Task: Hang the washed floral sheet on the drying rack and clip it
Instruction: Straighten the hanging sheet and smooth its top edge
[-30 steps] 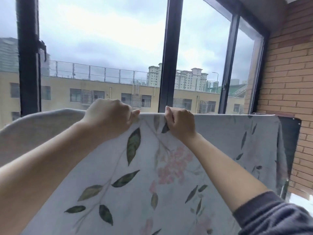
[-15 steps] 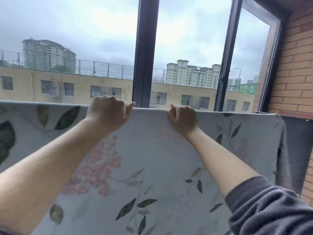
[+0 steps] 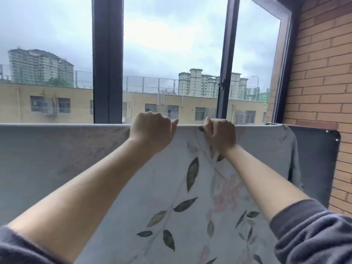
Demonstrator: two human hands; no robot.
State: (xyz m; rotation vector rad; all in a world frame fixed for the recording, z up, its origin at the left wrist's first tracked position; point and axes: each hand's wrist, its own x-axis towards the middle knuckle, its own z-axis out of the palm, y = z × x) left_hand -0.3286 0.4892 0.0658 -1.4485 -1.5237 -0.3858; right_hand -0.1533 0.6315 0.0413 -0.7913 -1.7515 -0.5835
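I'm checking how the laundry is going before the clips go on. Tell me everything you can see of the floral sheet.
The floral sheet is pale grey-white fabric printed with dark green leaves, thin stems and faint pink blossoms. It is draped over a straight horizontal edge at window height and hangs down toward the camera, fairly smooth, bunched at the right end. Its plain grey stretch runs left. The left hand and right hand both grip its top fold, fists closed. No clips are visible; the rack beneath is hidden.
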